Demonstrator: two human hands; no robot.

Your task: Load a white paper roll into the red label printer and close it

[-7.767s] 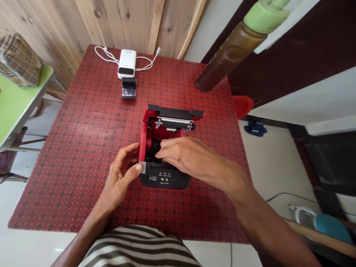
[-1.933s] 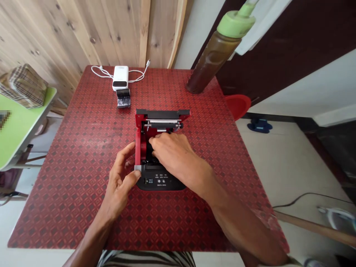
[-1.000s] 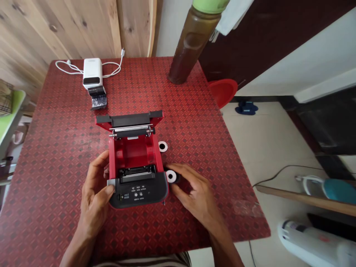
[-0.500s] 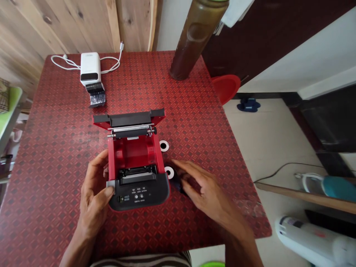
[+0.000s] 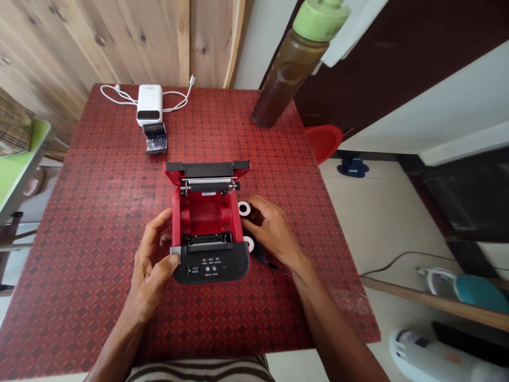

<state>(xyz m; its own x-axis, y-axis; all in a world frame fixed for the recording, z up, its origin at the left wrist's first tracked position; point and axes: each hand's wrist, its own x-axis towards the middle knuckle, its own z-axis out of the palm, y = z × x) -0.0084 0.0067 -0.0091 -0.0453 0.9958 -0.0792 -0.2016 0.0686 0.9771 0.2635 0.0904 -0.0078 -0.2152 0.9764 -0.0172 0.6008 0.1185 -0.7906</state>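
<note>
A red and black label printer lies on the table with its lid tipped up and its red inner bay bare. My left hand grips the printer's left side, thumb on the grey corner and fingers along the wall. Just right of the printer lie two rolls with white cores: a far roll and a near roll with a dark strip trailing from it. My right hand is closed on the far roll, thumb and fingers at its right end. Part of each roll is hidden by that hand.
Farther back on the patterned red table rests a white power bank with a white cable and a crumpled black strip. A tall brown bottle with a green cap stands at the back right. A red stool is beyond the right edge.
My right hand has moved from the near roll to the far roll and closed on it. The view has shifted, so the table and printer sit differently. My left hand stays on the printer.
</note>
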